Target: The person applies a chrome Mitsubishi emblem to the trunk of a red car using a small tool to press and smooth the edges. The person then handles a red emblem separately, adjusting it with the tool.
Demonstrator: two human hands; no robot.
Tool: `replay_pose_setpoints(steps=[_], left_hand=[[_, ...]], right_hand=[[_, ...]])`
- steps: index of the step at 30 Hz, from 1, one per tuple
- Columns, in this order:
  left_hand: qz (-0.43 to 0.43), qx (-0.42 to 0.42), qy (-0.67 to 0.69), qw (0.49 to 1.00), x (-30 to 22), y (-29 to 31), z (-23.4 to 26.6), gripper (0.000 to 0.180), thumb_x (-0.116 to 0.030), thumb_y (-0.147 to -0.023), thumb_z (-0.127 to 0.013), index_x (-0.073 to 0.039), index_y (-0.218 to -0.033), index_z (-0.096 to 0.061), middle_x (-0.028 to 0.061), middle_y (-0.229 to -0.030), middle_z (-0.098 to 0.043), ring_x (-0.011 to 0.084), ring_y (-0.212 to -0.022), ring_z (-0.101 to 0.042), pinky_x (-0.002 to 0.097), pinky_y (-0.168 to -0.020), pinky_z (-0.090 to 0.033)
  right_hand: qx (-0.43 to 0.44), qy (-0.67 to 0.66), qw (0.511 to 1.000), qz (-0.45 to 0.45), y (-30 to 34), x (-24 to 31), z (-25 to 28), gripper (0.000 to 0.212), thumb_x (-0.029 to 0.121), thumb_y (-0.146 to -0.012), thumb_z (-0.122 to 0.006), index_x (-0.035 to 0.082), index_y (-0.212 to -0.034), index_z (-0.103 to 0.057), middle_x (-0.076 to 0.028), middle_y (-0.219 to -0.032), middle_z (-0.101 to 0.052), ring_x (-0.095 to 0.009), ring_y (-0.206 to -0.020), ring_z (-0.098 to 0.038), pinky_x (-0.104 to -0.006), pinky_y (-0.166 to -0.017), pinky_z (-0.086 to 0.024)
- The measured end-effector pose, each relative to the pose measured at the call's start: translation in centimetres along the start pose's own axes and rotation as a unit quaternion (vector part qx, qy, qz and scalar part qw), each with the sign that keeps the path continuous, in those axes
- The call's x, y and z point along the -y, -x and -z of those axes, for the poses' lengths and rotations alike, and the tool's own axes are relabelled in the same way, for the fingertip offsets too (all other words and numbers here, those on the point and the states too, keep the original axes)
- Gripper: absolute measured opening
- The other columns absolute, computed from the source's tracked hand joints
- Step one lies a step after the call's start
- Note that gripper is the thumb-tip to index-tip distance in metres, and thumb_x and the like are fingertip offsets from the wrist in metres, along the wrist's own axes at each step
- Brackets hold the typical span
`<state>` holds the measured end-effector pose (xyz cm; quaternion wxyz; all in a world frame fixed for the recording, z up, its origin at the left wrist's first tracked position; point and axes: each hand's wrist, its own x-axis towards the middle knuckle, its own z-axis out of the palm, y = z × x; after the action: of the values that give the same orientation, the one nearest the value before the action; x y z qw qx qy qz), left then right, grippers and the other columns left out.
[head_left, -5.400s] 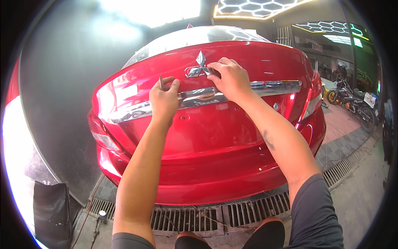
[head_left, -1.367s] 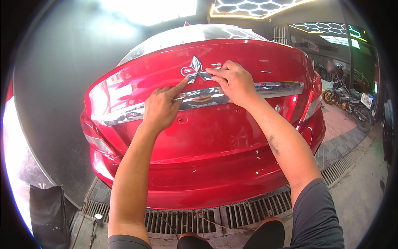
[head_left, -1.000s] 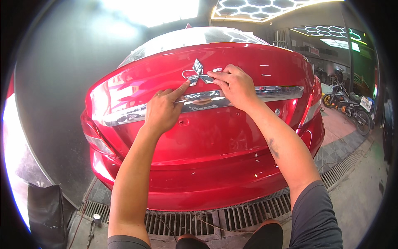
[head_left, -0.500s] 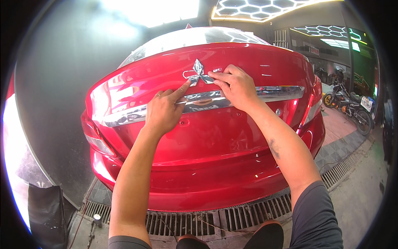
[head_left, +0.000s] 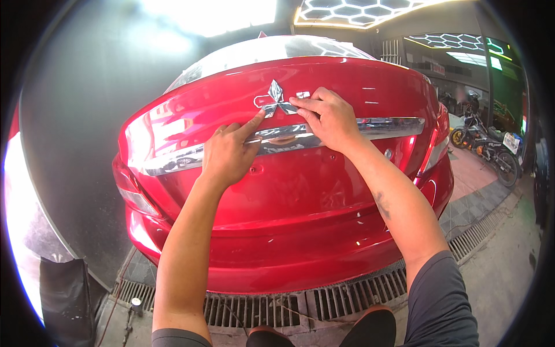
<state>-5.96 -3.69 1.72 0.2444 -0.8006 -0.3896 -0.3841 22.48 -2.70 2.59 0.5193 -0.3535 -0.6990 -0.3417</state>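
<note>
The emblem (head_left: 276,99), silver and three-pointed, is touched from both sides. By the left grip (head_left: 231,149), its lower left point is met with one straight index fingertip; the other fingers are curled under, and whether anything is enclosed by them cannot be told. By the right grip (head_left: 329,118), the lower right point is reached with index finger and thumb, held close together; whether that point is truly pinched cannot be made out. The emblem is set upright on the car (head_left: 289,202), at the middle of the red boot lid, with its upper point left uncovered. A pale looped outline (head_left: 262,102) is seen just left of it.

Below the emblem, the boot lid is crossed by a chrome bar (head_left: 280,137), partly covered by both grips. Beneath the bar, a round lock (head_left: 388,154) is set toward the right. The lid is flanked by a left tail light (head_left: 139,195) and a right tail light (head_left: 436,141).

Under the bumper, the floor is crossed by a slotted grate (head_left: 251,309). A gauge (head_left: 136,302) is placed at lower left, near a black sheet (head_left: 65,303). A motorbike (head_left: 491,144) is parked at far right, and hexagonal lights (head_left: 350,13) are mounted overhead.
</note>
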Motion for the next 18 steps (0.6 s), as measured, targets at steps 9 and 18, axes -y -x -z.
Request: replay_pose_setpoints(steps=[9, 18], left_hand=[[0.013, 0.028, 0.027, 0.999, -0.2, -0.1, 0.7, 0.068, -0.032, -0.103, -0.079, -0.035, -0.168, -0.060, 0.0131, -0.122, -0.080, 0.0328, -0.108, -0.076, 0.0498, -0.097, -0.060], [0.018, 0.044, 0.058, 0.997, -0.1, -0.2, 1.3, 0.072, -0.032, -0.100, -0.081, -0.034, -0.168, -0.059, 0.0142, -0.127, -0.080, 0.0325, -0.108, -0.077, 0.0479, -0.097, -0.060]], right_hand=[[0.001, -0.007, 1.000, -0.003, 0.1, 0.0, -0.1, 0.028, 0.024, -0.104, -0.082, 0.031, -0.131, -0.088, -0.002, -0.096, -0.069, -0.024, -0.090, -0.073, -0.0420, -0.079, -0.061], [0.010, -0.003, 1.000, -0.010, 0.0, 0.1, 0.1, 0.029, 0.024, -0.104, -0.081, 0.030, -0.132, -0.088, -0.002, -0.098, -0.070, -0.024, -0.093, -0.073, -0.0416, -0.081, -0.061]])
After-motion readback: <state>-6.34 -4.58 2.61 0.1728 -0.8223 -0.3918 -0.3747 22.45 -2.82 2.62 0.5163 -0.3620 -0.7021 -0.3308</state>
